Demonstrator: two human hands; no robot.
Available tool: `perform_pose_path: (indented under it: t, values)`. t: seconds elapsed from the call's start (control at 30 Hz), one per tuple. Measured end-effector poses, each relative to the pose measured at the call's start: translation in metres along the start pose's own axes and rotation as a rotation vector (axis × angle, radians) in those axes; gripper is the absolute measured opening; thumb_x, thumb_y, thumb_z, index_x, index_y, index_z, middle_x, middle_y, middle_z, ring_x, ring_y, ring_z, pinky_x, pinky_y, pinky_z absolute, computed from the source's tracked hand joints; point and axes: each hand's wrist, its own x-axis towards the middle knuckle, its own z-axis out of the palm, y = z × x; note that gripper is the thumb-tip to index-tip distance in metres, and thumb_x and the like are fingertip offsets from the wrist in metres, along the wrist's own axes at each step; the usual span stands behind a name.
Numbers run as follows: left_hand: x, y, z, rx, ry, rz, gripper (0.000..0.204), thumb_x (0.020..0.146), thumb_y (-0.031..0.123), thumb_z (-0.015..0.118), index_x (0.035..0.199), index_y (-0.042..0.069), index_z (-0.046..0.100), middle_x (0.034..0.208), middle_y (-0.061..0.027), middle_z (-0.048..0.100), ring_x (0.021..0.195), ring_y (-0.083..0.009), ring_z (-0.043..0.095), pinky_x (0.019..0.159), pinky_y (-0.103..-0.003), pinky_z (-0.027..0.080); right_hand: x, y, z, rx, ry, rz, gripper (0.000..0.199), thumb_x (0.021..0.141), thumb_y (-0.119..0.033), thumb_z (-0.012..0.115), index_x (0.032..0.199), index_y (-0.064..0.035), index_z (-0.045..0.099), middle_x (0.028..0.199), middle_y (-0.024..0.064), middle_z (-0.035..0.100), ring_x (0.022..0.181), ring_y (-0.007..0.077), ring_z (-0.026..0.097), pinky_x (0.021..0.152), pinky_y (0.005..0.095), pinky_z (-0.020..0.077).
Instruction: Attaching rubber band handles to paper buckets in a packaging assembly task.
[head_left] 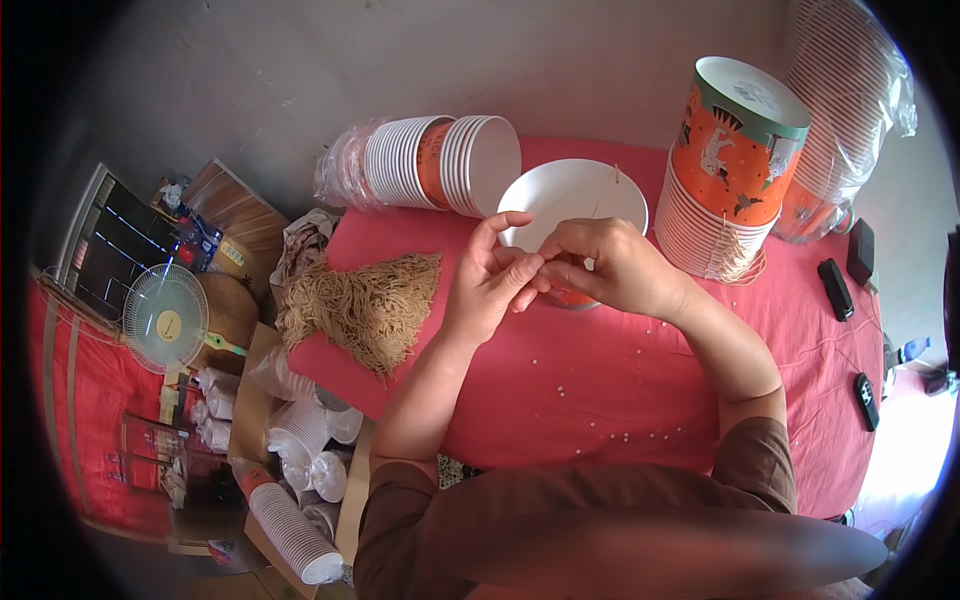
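My left hand [490,280] and my right hand [615,268] meet over the near rim of a paper bucket [575,180], white inside with some orange showing outside. Both hands are pinched closed at the fingertips, with the left index finger raised. Whatever lies between the fingertips is too small to make out. A piece of tan string [616,175] shows at the bucket's far right side, and a thin line runs from there toward my right hand. To the left, a heap of tan strings [365,305] lies on the table.
Nested buckets [480,165] lie sideways at the back left. An upside-down orange stack [735,160] with strings hanging on it stands right, beside a bagged stack [850,110]. Small white beads [560,390] dot the red cloth [520,420]. Black devices [835,290] lie right; a carton [255,400] stands left.
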Motion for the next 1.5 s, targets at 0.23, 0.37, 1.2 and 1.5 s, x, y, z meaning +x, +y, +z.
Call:
perform_pose_path:
  t: [0.23,0.37,1.2,1.5]
  values:
    - [-0.004,0.006,0.0,0.283,0.095,0.046,0.013,0.096,0.014,0.064,0.098,0.001,0.067,0.072,0.0021,0.063,0.06,-0.0016,0.05,0.052,-0.017,0.038,0.001,0.002,-0.006,-0.248,0.071,-0.016,0.006,0.088,-0.005,0.064,0.089,-0.0015,0.059,0.075,0.0137,0.065,0.068,0.0328,0.066,0.06,0.0397,0.0514]
    - [-0.004,0.006,-0.005,0.407,0.201,0.115,0.009,0.095,0.008,0.064,0.094,-0.001,0.066,0.071,0.0062,0.059,0.063,0.0009,0.048,0.054,-0.017,0.036,0.0,0.009,-0.013,-0.343,0.085,-0.016,0.008,0.087,-0.006,0.065,0.091,-0.0021,0.059,0.075,0.014,0.065,0.068,0.0333,0.065,0.059,0.0408,0.0505]
    - [-0.001,0.014,-0.001,0.443,0.034,0.093,0.011,0.093,0.009,0.067,0.094,-0.002,0.068,0.077,0.0015,0.066,0.068,-0.0011,0.056,0.059,-0.019,0.044,0.007,0.011,-0.012,-0.156,0.208,-0.002,0.019,0.084,0.006,0.063,0.101,-0.002,0.065,0.091,0.0095,0.067,0.076,0.023,0.068,0.064,0.0329,0.0545]
    - [-0.001,0.002,-0.02,-0.103,0.131,-0.055,0.015,0.094,0.014,0.067,0.098,-0.001,0.066,0.067,0.0058,0.051,0.053,-0.0002,0.035,0.046,-0.018,0.024,0.008,-0.002,0.005,-0.487,0.182,-0.347,0.028,0.071,-0.013,0.08,0.095,-0.006,0.067,0.093,0.0081,0.066,0.074,0.0264,0.067,0.064,0.0374,0.0553]
